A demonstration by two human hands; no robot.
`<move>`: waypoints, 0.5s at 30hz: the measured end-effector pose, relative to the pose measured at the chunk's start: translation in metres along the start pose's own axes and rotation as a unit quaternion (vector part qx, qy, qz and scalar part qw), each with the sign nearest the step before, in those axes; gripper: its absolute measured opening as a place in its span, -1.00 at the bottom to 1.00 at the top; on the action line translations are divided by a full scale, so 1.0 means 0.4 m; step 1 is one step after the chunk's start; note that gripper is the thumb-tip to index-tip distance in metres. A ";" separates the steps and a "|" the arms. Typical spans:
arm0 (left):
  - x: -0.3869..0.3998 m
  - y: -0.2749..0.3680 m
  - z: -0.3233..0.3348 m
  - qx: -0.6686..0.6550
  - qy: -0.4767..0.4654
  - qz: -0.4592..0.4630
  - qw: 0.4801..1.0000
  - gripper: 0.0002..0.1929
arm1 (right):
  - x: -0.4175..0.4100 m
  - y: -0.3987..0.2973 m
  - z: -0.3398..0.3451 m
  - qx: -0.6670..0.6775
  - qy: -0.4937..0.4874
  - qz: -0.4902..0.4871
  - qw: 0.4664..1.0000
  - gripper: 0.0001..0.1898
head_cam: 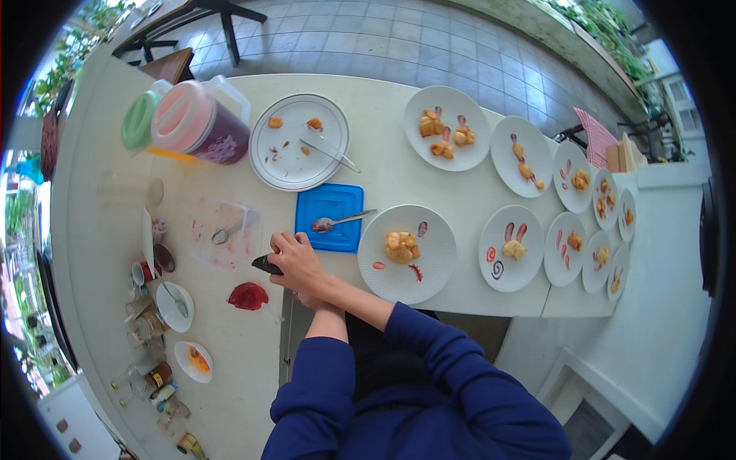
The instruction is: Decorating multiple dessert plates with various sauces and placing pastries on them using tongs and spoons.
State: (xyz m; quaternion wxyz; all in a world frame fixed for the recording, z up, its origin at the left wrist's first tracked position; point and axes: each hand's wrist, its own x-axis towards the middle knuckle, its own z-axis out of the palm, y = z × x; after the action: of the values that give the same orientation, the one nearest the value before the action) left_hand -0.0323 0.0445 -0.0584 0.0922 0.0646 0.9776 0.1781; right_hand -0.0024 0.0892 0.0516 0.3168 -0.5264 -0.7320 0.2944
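Observation:
My right hand [299, 261] is closed around a small dark bag [267, 264], its dark end poking out to the left. Beneath my right wrist, my left hand [310, 300] is mostly hidden, so its grip cannot be made out. A clear bag of red sauce [248, 296] lies on the table just below and left of them. To the right of my hands, a white plate [374, 282] bears golden fried pieces [401, 247] and red and dark sauce marks. Behind my hands, a spoon [345, 218] with dark residue rests on a blue lid [330, 244].
Several more decorated plates [512, 279] stand at the right. A plate with scraps and cutlery [299, 178] stands at the back, beside lidded pitchers [201, 123]. A smeared plastic sheet [221, 253], bowls [175, 307] and jars [149, 325] are on the left.

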 end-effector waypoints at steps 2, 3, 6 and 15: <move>0.000 -0.003 0.000 0.015 -0.001 0.008 1.000 -0.59 | -0.042 -0.017 -0.073 0.177 0.034 0.030 0.983 -0.80; -0.006 -0.001 -0.002 0.019 -0.004 0.014 1.000 -0.59 | -0.067 -0.021 -0.119 0.348 0.064 0.050 0.934 -0.81; -0.012 -0.003 -0.001 0.036 -0.009 0.027 0.999 -0.58 | -0.168 0.006 -0.218 0.663 0.047 0.121 0.737 -0.55; 0.022 0.005 0.027 0.060 0.065 -0.003 0.996 -0.56 | -0.521 0.080 -0.401 0.541 0.261 0.362 0.713 -0.56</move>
State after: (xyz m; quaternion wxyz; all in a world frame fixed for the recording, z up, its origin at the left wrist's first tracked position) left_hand -0.0385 0.0515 -0.0689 0.0254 0.0552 0.9906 0.1223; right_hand 0.1916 -0.0858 0.0955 0.5950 -0.5458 -0.0895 0.5832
